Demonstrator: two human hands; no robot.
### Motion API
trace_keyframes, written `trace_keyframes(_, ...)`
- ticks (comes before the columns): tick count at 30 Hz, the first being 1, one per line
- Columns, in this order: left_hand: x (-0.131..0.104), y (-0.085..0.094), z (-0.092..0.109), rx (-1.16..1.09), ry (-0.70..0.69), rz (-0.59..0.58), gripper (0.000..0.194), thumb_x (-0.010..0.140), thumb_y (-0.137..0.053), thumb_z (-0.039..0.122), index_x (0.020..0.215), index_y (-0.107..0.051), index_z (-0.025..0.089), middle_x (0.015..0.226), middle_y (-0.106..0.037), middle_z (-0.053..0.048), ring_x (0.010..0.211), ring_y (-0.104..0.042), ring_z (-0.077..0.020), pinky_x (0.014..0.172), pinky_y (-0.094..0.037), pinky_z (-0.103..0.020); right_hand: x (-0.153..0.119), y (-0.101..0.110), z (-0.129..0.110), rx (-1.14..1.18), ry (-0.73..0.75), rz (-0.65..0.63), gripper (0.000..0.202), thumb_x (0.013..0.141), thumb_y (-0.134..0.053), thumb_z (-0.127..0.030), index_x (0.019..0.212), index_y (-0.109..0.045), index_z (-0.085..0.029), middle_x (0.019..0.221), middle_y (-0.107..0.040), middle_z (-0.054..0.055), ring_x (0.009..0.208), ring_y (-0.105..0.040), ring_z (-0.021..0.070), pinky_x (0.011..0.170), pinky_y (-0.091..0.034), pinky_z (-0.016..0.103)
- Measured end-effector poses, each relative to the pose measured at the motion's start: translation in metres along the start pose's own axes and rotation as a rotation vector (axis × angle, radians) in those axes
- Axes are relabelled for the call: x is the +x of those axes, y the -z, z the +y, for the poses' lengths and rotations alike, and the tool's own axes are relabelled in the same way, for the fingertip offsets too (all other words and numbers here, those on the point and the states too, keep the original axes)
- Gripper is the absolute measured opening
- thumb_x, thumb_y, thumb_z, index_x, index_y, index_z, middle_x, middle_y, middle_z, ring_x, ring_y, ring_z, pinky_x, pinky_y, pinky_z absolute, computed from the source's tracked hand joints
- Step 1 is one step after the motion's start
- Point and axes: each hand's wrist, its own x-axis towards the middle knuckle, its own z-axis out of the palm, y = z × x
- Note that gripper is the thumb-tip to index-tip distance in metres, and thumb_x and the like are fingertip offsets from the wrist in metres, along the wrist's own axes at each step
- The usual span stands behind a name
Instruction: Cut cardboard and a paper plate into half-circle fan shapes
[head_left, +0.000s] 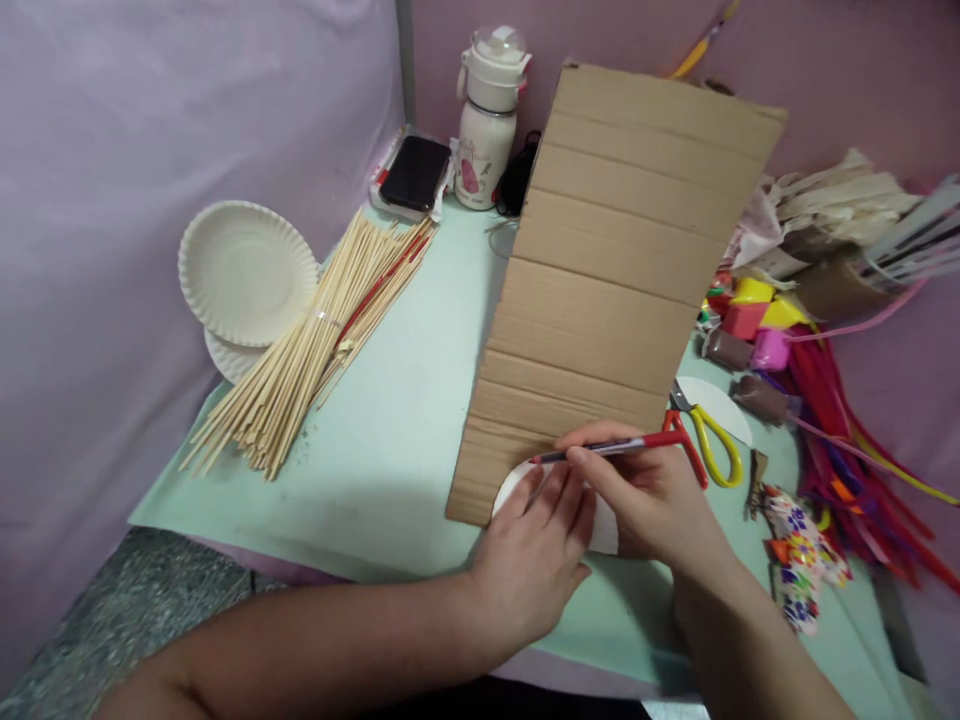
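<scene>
A long piece of corrugated cardboard point(600, 250) lies slantwise on the table, creased across in several places. On its near end rests a white rounded paper piece point(606, 525), partly hidden under my left hand point(532, 555). The fingers of that hand are stretched out and press the paper flat. My right hand point(637, 490) grips a red pen point(630, 446) whose tip meets the paper's upper left edge on the cardboard. Just right of this hand lie scissors point(709, 440) with one red and one yellow handle, next to another white paper piece point(716, 405).
At left lie a bundle of thin wooden sticks point(300, 360) and paper plates point(244, 275). Behind stand a white bottle point(484, 140) and a phone point(415, 172). Colourful clay packs point(750, 320), pipe cleaners point(840, 450) and a flower-patterned piece point(799, 555) crowd the right side.
</scene>
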Motion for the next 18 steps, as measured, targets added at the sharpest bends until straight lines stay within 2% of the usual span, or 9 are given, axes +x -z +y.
trace_keyframes(4, 0.0, -0.002, 0.002, -0.02, 0.031, -0.013, 0.063, 0.089, -0.051, 0.052, 0.14, -0.047, 0.015, 0.148, -0.044, -0.011, 0.14, -0.028, -0.0296, 0.113, -0.025, -0.049, 0.013, -0.014, -0.008, 0.009, -0.018, -0.187, 0.008, 0.086, -0.056, -0.024, 0.084, -0.061, -0.019, 0.071, -0.068, 0.002, 0.062, -0.064, 0.0139, 0.054, -0.051, 0.022)
trace_keyframes(7, 0.0, -0.002, 0.003, -0.015, 0.037, -0.01, 0.061, 0.089, -0.051, 0.052, 0.139, -0.048, 0.017, 0.15, -0.042, -0.011, 0.141, -0.025, -0.03, 0.112, -0.027, -0.049, 0.013, -0.017, -0.007, -0.036, -0.029, -0.273, 0.007, 0.087, -0.054, -0.022, 0.081, -0.058, -0.019, 0.07, -0.067, 0.001, 0.06, -0.062, 0.0129, 0.053, -0.048, 0.021)
trace_keyframes(14, -0.001, 0.0, 0.001, -0.004, 0.04, -0.019, 0.062, 0.089, -0.051, 0.051, 0.141, -0.046, 0.017, 0.152, -0.038, -0.01, 0.141, -0.026, -0.0304, 0.111, -0.029, -0.047, 0.017, -0.019, -0.001, -0.042, -0.046, -0.312, 0.008, 0.086, -0.053, -0.02, 0.079, -0.057, -0.019, 0.071, -0.065, 0.0, 0.063, -0.061, 0.0132, 0.056, -0.048, 0.022)
trace_keyframes(18, -0.001, 0.001, -0.001, -0.01, 0.025, -0.016, 0.06, 0.09, -0.05, 0.05, 0.14, -0.046, 0.017, 0.153, -0.036, -0.01, 0.143, -0.021, -0.0302, 0.112, -0.027, -0.047, 0.019, -0.021, 0.0, -0.055, -0.033, -0.316, 0.008, 0.086, -0.053, -0.019, 0.078, -0.057, -0.019, 0.07, -0.064, 0.0, 0.063, -0.061, 0.0131, 0.057, -0.048, 0.022)
